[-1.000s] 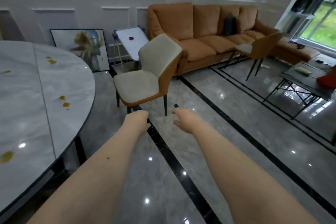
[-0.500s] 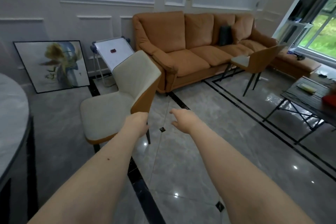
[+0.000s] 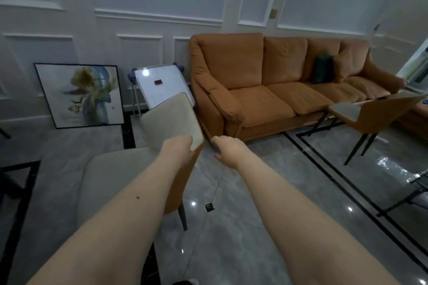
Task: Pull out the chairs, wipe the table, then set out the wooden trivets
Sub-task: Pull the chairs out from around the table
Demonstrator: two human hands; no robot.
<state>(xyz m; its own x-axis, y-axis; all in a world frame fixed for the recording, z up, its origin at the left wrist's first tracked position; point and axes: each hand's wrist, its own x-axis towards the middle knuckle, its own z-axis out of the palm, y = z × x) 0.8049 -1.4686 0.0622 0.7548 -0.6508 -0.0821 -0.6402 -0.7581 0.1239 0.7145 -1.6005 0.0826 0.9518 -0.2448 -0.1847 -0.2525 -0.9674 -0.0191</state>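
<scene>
A chair (image 3: 115, 176) with a cream seat and an orange shell stands on the floor just ahead of me, its backrest (image 3: 173, 118) tilted toward the sofa. My left hand (image 3: 177, 148) is on the near edge of that backrest, and its fingers look curled onto the cream padding. To the right of the backrest, my right hand (image 3: 228, 149) hovers apart from it, fingers loosely curled and holding nothing. A second chair (image 3: 379, 113) of the same kind stands at the right, by the sofa. Neither the table nor any trivets are in view.
An orange sofa (image 3: 278, 90) runs along the back wall. A small whiteboard (image 3: 162, 85) and a framed painting (image 3: 81, 95) lean against the wall behind the chair. A dark frame (image 3: 14, 183) shows at the left edge, and a low table's legs (image 3: 414, 194) at the right. The floor is glossy grey tile.
My view has swung right, so the marble table has left the frame. Both hands have come closer to the chair, and my left hand now reaches its backrest.
</scene>
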